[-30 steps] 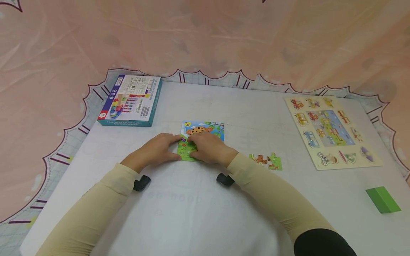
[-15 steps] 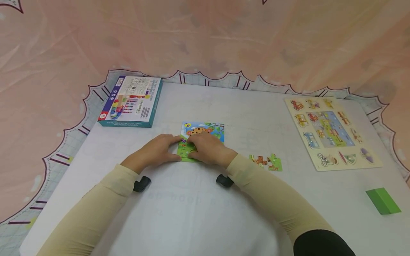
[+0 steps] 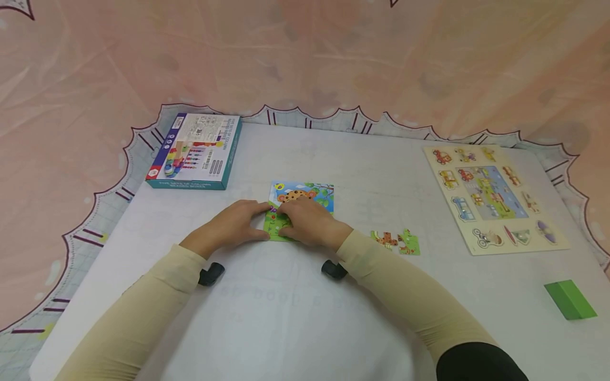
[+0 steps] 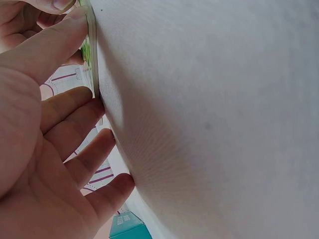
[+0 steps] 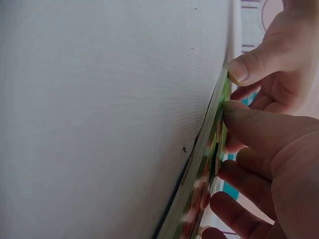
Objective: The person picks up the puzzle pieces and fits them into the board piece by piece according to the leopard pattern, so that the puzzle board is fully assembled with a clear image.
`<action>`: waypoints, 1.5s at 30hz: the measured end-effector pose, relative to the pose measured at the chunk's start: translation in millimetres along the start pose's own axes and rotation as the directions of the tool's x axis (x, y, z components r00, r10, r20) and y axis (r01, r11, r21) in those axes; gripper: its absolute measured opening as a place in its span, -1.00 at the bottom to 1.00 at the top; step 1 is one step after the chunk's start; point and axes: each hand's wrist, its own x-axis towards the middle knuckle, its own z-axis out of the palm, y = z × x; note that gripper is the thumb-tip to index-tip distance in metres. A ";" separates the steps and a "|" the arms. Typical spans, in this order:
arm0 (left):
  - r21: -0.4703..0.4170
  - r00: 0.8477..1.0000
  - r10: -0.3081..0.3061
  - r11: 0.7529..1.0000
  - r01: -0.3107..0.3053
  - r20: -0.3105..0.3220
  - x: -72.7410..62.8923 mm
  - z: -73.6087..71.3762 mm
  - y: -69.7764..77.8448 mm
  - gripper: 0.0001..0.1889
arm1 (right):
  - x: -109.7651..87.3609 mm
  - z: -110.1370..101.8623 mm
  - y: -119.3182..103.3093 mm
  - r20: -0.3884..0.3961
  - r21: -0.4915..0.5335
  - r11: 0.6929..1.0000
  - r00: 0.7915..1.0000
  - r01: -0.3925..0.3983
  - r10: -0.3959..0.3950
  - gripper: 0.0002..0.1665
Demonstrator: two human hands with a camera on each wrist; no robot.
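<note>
A small animal jigsaw puzzle (image 3: 325, 196), with a spotted animal face on blue and green, lies flat at the table's middle. My left hand (image 3: 232, 222) braces its left side, thumb (image 4: 55, 42) at the near corner and fingers stretched past the edge onto the table. The right hand (image 3: 312, 222) lies over the puzzle's lower right. Its thumb (image 5: 244, 119) and bent fingers hold a green jigsaw piece at the surface; the palm side hides most of it. Several loose jigsaw pieces (image 3: 409, 242) lie to the right.
A blue and teal toy box (image 3: 200, 151) stands at the back left. At the right lies a wooden picture board (image 3: 457, 227), with a green block (image 3: 570, 299) nearer the front. The white table (image 3: 276, 328) has a scalloped patterned border at its back.
The right thumb has slid very slightly left over the puzzle. Otherwise both hands and the puzzle stay in place.
</note>
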 end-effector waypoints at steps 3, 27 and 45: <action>-0.001 1.000 -0.001 1.000 0.001 0.002 0.1 0.2 -0.3 -0.21 | 0.4 0.4 -0.2 0.002 -0.005 1.000 1.000 0.003 -0.003 -0.48; 0.007 1.000 -0.009 1.000 0.009 0.004 -0.4 -1.0 0.0 -0.22 | -1.9 2.7 4.7 -0.025 0.019 0.997 0.997 0.073 -0.072 -0.60; 0.006 1.000 -0.014 1.000 0.014 0.005 -0.4 0.6 0.4 -0.20 | -44.8 -18.0 31.2 -0.068 0.067 0.998 0.998 0.006 -0.002 -0.49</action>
